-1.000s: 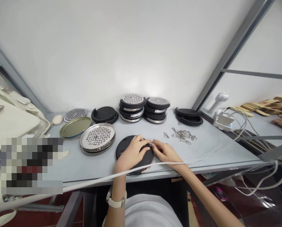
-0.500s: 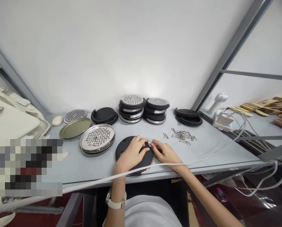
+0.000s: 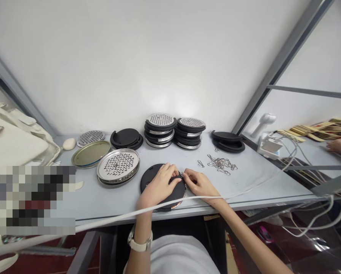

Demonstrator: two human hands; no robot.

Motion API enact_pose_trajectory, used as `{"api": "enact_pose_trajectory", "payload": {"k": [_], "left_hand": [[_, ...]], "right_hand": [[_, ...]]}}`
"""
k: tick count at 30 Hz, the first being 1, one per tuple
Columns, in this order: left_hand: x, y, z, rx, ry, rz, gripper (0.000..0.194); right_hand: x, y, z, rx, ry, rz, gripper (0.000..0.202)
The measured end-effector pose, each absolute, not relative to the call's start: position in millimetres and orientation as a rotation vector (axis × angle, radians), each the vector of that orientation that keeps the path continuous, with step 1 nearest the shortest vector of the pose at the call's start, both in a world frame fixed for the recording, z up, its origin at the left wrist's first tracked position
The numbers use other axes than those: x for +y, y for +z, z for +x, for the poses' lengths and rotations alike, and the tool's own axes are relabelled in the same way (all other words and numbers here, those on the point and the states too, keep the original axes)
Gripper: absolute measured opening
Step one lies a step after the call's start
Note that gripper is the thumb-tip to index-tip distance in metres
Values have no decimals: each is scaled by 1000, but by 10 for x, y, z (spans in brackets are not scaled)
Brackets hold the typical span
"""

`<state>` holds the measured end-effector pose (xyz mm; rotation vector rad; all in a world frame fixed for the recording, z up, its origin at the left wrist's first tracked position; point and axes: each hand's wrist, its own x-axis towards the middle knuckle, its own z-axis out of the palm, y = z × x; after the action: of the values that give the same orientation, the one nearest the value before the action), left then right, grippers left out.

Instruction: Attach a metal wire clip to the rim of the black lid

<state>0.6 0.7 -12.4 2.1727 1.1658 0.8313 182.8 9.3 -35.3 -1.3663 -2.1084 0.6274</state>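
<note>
A round black case (image 3: 150,176) with a metal rim lies flat near the table's front edge. My left hand (image 3: 161,183) rests on top of it, fingers curled towards its right side. At the case's right edge my right hand (image 3: 199,183) pinches a small metal clip (image 3: 181,174), mostly covered by the fingertips. Beyond my right hand is a pile of silver clips (image 3: 221,163), with a single clip (image 3: 200,163) lying apart to its left.
Two stacks of cases (image 3: 160,131) (image 3: 189,133) stand by the wall. Perforated discs (image 3: 118,166), a gold lid (image 3: 92,153) and black cases (image 3: 126,138) are at left, more black cases (image 3: 229,141) at right. A white cable (image 3: 119,218) crosses before me. Another person's hand (image 3: 340,145) is far right.
My fingers have shifted slightly at the case's edge, and the clip shows less between them. The other person's hand at far right has moved and shows more.
</note>
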Motion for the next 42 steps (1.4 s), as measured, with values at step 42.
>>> {"api": "enact_pose_trajectory", "payload": {"k": [42], "left_hand": [[15, -146, -18, 1167, 850, 2163, 3]], "right_hand": [[61, -318, 1837, -2208, 527, -1377, 25]]}}
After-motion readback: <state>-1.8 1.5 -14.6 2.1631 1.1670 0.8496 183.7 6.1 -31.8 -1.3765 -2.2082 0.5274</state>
